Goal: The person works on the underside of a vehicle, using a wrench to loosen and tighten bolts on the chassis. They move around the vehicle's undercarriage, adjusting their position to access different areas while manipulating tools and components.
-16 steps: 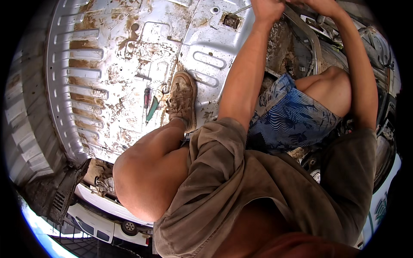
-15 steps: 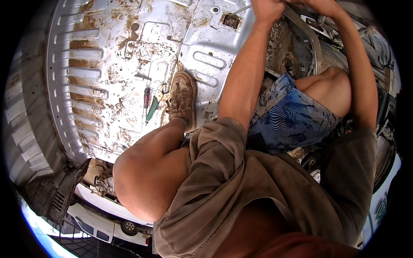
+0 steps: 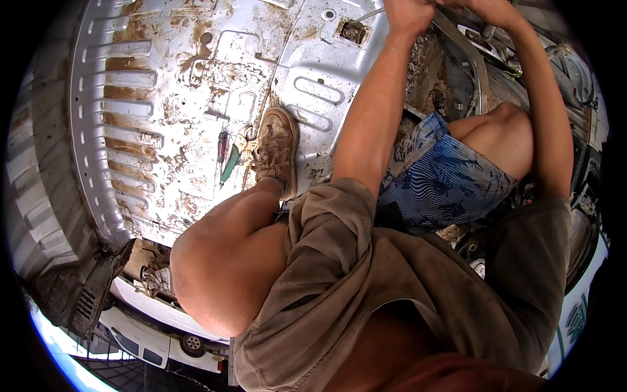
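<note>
Both my hands are at the top edge of the view, partly cut off. My left hand (image 3: pixel 410 16) is closed, and a thin metal rod (image 3: pixel 371 14) sticks out from it toward a square hole (image 3: pixel 353 31) in the metal floor panel. Close beside it is my right hand (image 3: pixel 486 9), its fingers curled toward the left one; what they hold is hidden. A curved metal strip (image 3: pixel 475 60) runs down from below the hands, next to an opened, dirty cavity (image 3: pixel 428 72).
A screwdriver (image 3: pixel 223 147) and a green-handled tool (image 3: pixel 230 164) lie on the dirt-stained metal floor (image 3: pixel 313 72), beside my brown shoe (image 3: pixel 274 147). Car parts and wiring (image 3: pixel 568 72) crowd the right side. A white vehicle (image 3: pixel 153 340) stands outside at the lower left.
The view has shifted very slightly. Both hands stay nearly where they were, with the rod still at the left hand.
</note>
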The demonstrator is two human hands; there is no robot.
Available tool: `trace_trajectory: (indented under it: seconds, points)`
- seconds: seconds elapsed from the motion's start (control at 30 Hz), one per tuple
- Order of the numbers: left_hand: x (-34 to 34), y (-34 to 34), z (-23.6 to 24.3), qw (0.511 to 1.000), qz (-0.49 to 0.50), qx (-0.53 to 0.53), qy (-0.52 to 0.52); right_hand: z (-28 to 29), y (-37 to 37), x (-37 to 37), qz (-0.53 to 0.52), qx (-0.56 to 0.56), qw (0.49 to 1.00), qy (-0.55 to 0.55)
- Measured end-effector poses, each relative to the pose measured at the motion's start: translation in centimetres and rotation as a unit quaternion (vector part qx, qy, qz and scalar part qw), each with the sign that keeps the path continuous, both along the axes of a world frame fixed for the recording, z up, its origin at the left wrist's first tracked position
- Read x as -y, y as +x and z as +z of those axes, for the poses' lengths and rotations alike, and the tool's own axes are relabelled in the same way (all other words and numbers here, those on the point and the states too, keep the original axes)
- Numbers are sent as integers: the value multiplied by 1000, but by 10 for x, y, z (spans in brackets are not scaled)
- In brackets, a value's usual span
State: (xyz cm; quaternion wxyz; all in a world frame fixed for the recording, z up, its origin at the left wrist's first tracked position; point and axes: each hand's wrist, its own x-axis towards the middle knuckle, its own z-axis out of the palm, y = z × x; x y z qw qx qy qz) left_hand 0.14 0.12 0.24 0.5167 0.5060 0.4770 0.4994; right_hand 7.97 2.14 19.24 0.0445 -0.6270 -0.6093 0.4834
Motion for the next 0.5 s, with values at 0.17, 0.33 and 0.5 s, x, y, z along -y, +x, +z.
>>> trace_trajectory:
  seconds: [0.17,0.33,0.5]
  points:
    - [0,-3,1,1000,-6,1,-10,-1,0,0,1,5,1000,5]
    - [0,-6,3,1000,-11,13,-10,-3,1,-1,-1,3,1000,-3]
    - [0,-8,5,1000,-17,3,-25,1,-4,1,8,12,1000,21]
